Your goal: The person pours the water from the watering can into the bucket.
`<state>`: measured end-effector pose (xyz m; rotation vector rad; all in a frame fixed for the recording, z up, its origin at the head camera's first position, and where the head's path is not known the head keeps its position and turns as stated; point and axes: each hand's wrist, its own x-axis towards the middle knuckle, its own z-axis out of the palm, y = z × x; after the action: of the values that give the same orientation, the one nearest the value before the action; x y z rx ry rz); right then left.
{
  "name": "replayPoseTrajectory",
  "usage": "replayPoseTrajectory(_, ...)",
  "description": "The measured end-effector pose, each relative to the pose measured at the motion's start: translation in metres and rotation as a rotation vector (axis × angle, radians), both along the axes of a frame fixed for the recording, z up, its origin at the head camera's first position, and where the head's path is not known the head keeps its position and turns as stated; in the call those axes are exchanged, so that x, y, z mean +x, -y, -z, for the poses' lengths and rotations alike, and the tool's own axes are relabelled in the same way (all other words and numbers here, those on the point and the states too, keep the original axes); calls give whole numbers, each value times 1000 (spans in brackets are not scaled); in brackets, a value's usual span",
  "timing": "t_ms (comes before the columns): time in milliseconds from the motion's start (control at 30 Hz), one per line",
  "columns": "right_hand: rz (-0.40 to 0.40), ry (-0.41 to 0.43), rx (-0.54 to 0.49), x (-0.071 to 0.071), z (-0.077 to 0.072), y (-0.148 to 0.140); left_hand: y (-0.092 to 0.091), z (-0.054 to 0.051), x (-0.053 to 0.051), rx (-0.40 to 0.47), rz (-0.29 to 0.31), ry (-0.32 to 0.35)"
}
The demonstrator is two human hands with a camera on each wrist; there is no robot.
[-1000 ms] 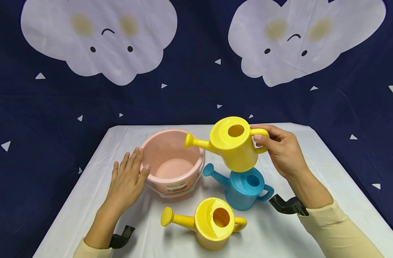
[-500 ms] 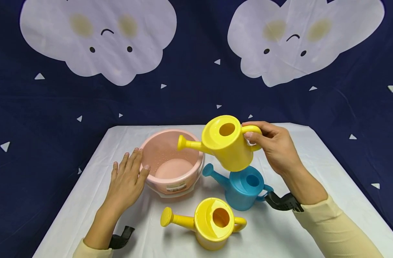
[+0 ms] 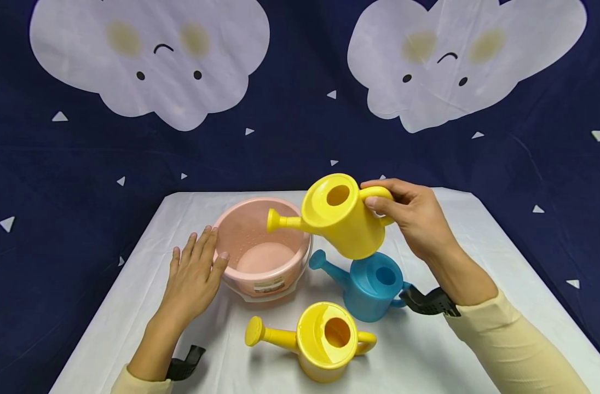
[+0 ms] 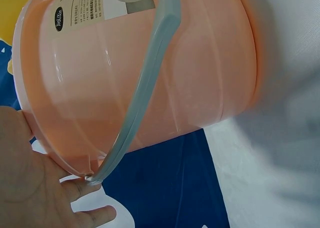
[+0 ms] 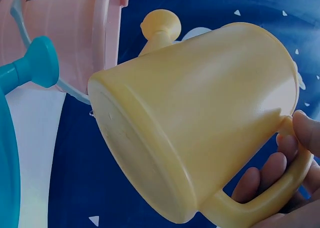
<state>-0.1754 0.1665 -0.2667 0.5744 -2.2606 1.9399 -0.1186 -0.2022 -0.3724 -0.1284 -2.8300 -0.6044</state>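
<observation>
Head view, my feed: right hand [image 3: 413, 216], fingers curled round the handle of a yellow, round plastic watering can [image 3: 354, 235], lifted left of them, spout toward a pink, round plastic bucket [image 3: 253, 235]. Left hand [image 3: 191, 276]: fingers straight, touching the bucket's rim. Below the right fingers: blue plastic watering can [image 3: 369, 293]; nearer the person, a second yellow plastic watering can [image 3: 324, 358], both on the white cloth-covered surface [image 3: 408, 361].

Left wrist view: I note a grey plastic bail [image 4: 135, 112] beside the left fingers.

Right wrist view: I note the held can tilted, base left of the fingers. My judgement: tip gradually, spout end inside the rim, left fingers bracing.
</observation>
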Motion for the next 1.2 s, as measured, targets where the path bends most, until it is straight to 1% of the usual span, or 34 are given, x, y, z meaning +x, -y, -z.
replayPoseTrajectory(100,-12,-2,7,-1,-1,1,0,1,0,2,3,-7)
replayPoseTrajectory(200,2,-15,52,-2,-2,3,1,1,0,3,6,-18)
replayPoseTrajectory(300,12,-16,75,-3,-3,4,1,1,0,4,8,-22)
replayPoseTrajectory(533,26,-16,96,-6,-8,6,1,1,0,15,6,-4)
replayPoseTrajectory(733,25,1,95,-8,-12,9,1,1,0,19,14,-4)
replayPoseTrajectory(1000,40,-5,151,-10,-14,12,2,0,0,8,17,-9)
replayPoseTrajectory(1200,35,-6,154,-13,-14,14,2,0,0,-8,15,4)
